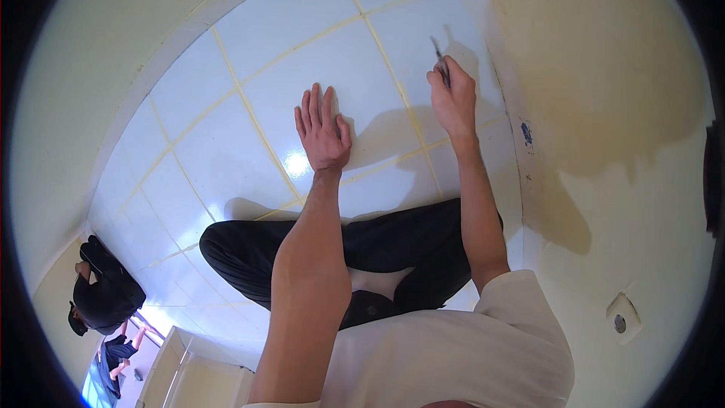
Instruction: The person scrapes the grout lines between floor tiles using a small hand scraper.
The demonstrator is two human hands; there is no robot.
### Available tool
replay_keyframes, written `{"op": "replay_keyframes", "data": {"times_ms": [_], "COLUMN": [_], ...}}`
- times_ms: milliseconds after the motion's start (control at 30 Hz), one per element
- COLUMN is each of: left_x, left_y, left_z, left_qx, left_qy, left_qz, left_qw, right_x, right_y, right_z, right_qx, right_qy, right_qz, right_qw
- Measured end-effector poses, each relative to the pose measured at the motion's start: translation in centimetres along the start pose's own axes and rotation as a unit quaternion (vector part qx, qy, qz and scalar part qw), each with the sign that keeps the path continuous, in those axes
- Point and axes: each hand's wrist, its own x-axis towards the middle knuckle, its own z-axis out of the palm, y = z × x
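My left hand point(323, 132) rests palm down on the glossy white tiled floor point(302, 60), its fingers spread and nothing in it. To the right and a little farther away, my right hand point(455, 98) is closed around a slim dark tool with a narrow, pointed end point(436, 49). The tool points away from me, over a tile near the right wall. Its exact kind is too small to make out, and whether its tip touches the tile I cannot tell. Yellowish grout lines point(387, 57) run between the tiles, one of them between my two hands.
My crossed legs in black trousers point(249, 253) lie close below my hands. A cream wall point(604, 204) with a small fitting point(622, 317) rises at right; another wall point(113, 45) curves along the left. A person in black point(112, 287) crouches at far left, with another person point(117, 355) beyond.
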Motion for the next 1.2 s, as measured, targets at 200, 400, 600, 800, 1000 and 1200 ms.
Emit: {"op": "replay_keyframes", "data": {"times_ms": [200, 400, 600, 800, 1000, 1200], "left_x": [0.0, 0.0, -0.1, 0.1, 0.0, -0.1], "left_y": [0.1, 0.0, -0.3, 0.0, 0.1, 0.0], "left_z": [0.1, 0.4, 0.2, 0.3, 0.1, 0.1], "left_qx": [-0.006, -0.013, -0.007, -0.006, -0.004, -0.002], "left_qy": [0.002, 0.001, 0.001, -0.002, -0.005, -0.002], "left_qz": [0.000, -0.001, -0.005, 0.001, -0.002, 0.001], "left_qw": [1.000, 1.000, 1.000, 1.000, 1.000, 1.000], "right_x": [0.4, 0.1, 0.0, 0.4, 0.1, -0.3], "right_y": [1.4, 1.4, 0.6, 2.3, 2.1, 2.4], "right_z": [-0.2, 0.7, 1.0, 1.1, 1.7, 3.1], "right_qx": [-0.313, -0.300, -0.328, -0.308, -0.320, -0.346], "right_qy": [0.003, -0.076, -0.122, -0.048, -0.081, -0.101], "right_qz": [0.000, -0.068, -0.040, -0.074, -0.051, -0.060], "right_qw": [0.950, 0.949, 0.936, 0.947, 0.943, 0.931]}}
